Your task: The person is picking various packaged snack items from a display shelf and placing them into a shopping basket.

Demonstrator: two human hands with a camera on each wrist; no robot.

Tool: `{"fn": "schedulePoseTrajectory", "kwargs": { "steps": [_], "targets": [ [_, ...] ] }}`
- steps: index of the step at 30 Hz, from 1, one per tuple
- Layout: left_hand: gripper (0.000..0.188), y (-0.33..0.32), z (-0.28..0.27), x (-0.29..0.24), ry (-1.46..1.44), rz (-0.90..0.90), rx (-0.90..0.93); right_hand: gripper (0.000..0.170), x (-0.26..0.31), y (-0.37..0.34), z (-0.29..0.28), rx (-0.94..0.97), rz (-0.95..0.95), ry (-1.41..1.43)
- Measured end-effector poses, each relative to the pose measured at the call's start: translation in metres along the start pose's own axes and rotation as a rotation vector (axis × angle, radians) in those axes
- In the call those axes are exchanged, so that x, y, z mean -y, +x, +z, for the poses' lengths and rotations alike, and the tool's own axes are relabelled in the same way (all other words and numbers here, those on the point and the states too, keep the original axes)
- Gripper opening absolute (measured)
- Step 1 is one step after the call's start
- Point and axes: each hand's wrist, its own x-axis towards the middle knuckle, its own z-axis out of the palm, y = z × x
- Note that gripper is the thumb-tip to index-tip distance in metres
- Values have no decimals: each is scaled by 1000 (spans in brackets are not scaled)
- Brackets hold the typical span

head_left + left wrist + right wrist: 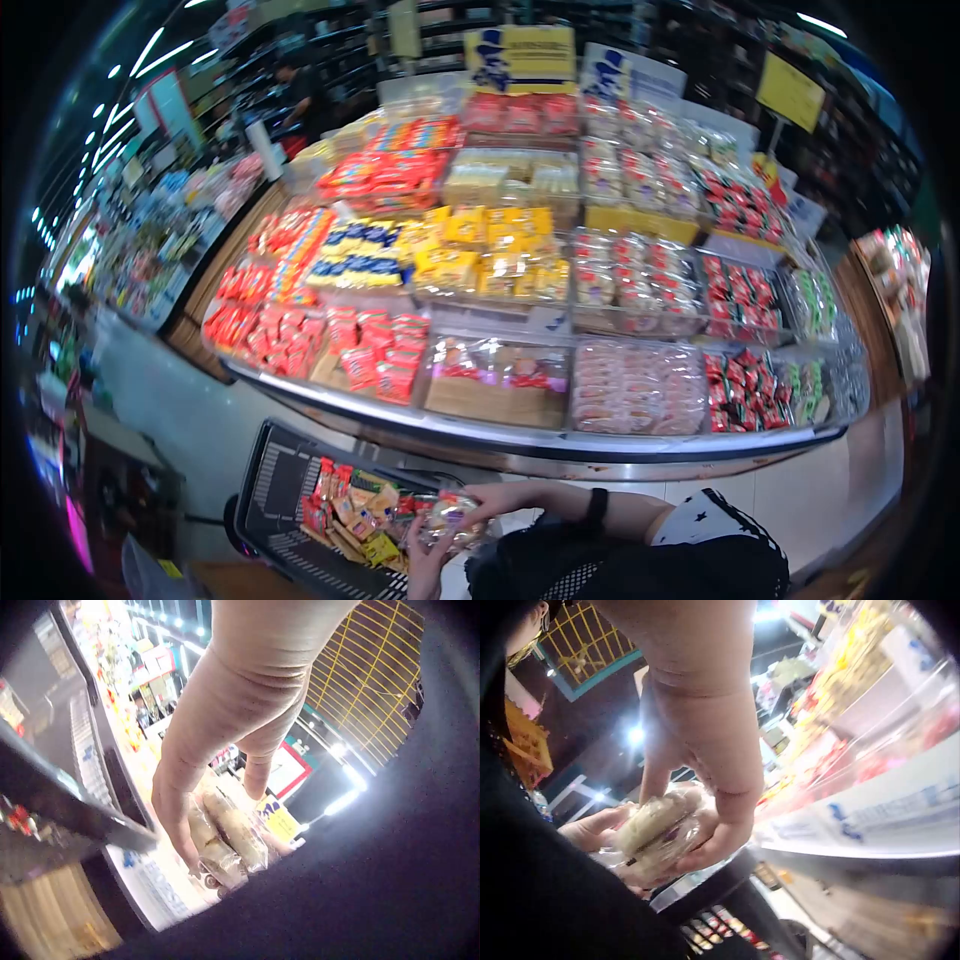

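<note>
Both hands hold small clear-wrapped pale snack packets (455,515) in front of the body, at the basket's right end. From below, the left hand (427,562) grips them, its thumb and fingers on either side in the left wrist view. The right hand (497,497) reaches in from the right and curls its fingers round the wrapped snacks (656,829), as the right wrist view shows. Just left of the hands is a dark shopping basket (262,490). Red, yellow and tan wrapped snacks (350,510) lie in it.
A large tiered display stand (480,445) curves ahead, its clear bins full of wrapped snacks. Yellow and white signs (520,60) stand at its back. Another person (300,100) is at the far left behind it. More goods (895,280) stand at the right edge.
</note>
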Motion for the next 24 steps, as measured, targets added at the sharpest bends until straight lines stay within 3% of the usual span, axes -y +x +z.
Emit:
{"fn": "schedulePoseTrajectory", "kwargs": {
  "steps": [3, 5, 6, 7, 8, 9, 11, 12, 13, 15, 16, 18, 21, 23, 24],
  "targets": [
    [66, 12, 75, 7, 84, -136, 203, 52, -29, -87, -25, -102, 67, 158],
    [63, 28, 113, 19, 153, -93, 258, 50, -34, -135, -36, -371, -42, 155],
    [62, 34, 139, 14, 164, -66, 371, 50, -38, -153, -42, -374, -45, 161],
    [60, 39, 160, 13, 173, -39, 484, 51, -41, -169, -46, -510, -107, 114],
    [61, 47, 174, 18, 224, -10, 453, 52, -43, -184, -52, -639, -168, 63],
    [61, 51, 191, 16, 226, -9, 452, 52, -40, -201, -60, -638, -171, 64],
    [63, 62, 229, 2, 398, 174, 569, 54, -20, -237, -77, -787, -184, -226],
    [63, 69, 245, -3, 401, 174, 567, 54, 2, -252, -76, -862, -233, -119],
    [62, 81, 262, -5, 330, 251, 624, 54, 4, -261, -90, -856, -234, -122],
    [62, 103, 292, -17, 256, 332, 674, 57, 9, -273, -118, -1018, -325, -197],
    [61, 115, 305, -27, 350, 426, 690, 57, 18, -281, -129, -1012, -326, -200],
    [59, 127, 331, -49, 443, 529, 691, 56, 43, -292, -148, -1208, -420, -409],
    [60, 140, 359, -79, 461, 534, 682, 49, 57, -292, -192, -1311, -511, -588],
    [61, 162, 372, -84, 448, 634, 696, 42, 74, -294, -207, -1271, -543, -549],
    [61, 176, 375, -83, 435, 647, 696, 42, 81, -294, -214, -1262, -472, -451]
  ]
}}
